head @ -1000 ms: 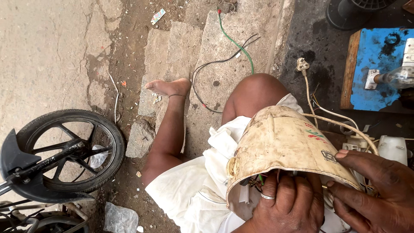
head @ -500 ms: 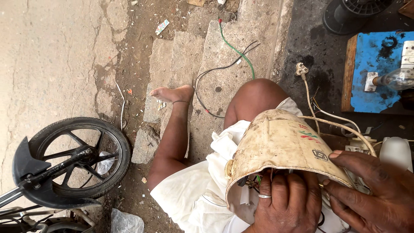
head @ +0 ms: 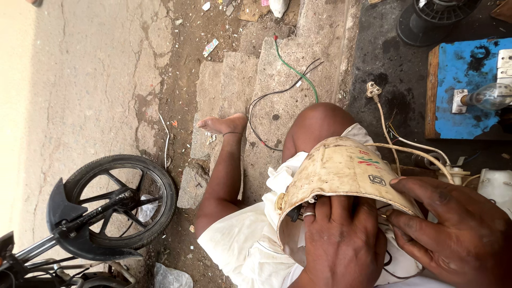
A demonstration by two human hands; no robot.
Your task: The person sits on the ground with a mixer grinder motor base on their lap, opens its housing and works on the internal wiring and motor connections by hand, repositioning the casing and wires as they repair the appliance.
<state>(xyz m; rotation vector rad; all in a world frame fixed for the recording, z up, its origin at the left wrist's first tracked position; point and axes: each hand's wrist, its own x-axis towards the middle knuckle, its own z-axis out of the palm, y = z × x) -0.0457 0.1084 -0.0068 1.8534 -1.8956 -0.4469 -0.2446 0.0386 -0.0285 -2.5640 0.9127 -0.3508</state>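
I see my left hand (head: 341, 240) and right hand (head: 453, 229) spread flat, gripping a stained cream casing (head: 341, 170) on my lap.

Held in left hand (head: 341, 240) and right hand (head: 453, 229): cream plastic housing (head: 341, 170), matt, scuffed and grime-stained. At 6 o'clock, white cloth (head: 240, 245), soft, creased. At 8 o'clock, black rubber tyre (head: 165, 186), dull, around glossy black plastic-looking spokes. At 10 o'clock, rough cracked concrete (head: 80, 90). At 12 o'clock, coarse stone steps (head: 277, 80). At 2 o'clock, chipped blue-painted wooden board (head: 464, 69) with clear glass bulb (head: 488, 96).
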